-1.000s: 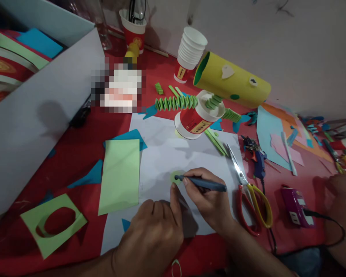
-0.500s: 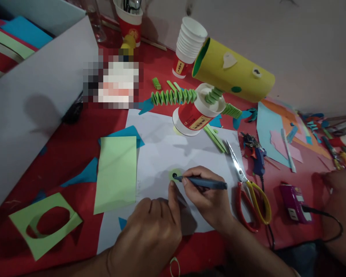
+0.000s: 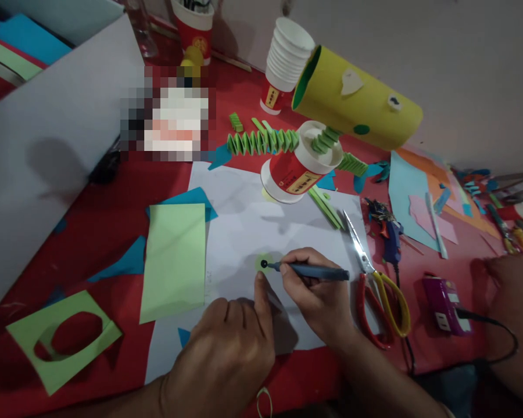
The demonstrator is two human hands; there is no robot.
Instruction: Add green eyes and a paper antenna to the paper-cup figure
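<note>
A small light-green paper circle [image 3: 258,267] with a black dot lies on a white sheet [image 3: 239,226]. My right hand [image 3: 316,296] grips a dark grey marker pen [image 3: 318,271], its tip at the right edge of the dot. With its index finger stretched out, my left hand [image 3: 230,348] touches the circle's lower edge; the other fingers are curled under, partly hidden. Just right of my right hand lie scissors [image 3: 366,264] with red and yellow handles. On the sheet's far side stands a red paper cup [image 3: 294,174] with folded green paper arms.
Left are a green sheet [image 3: 174,261], a cut-out green frame [image 3: 21,342] and a white box [image 3: 47,157]. Behind stand stacked cups [image 3: 287,58] and a yellow paper tube [image 3: 331,87]. A glue gun [image 3: 391,241], purple box [image 3: 447,307] and another person's arm [image 3: 512,325] are right.
My right hand and the marker have shifted slightly to the right. The black dot looks more solidly filled. My left hand has stayed in place.
</note>
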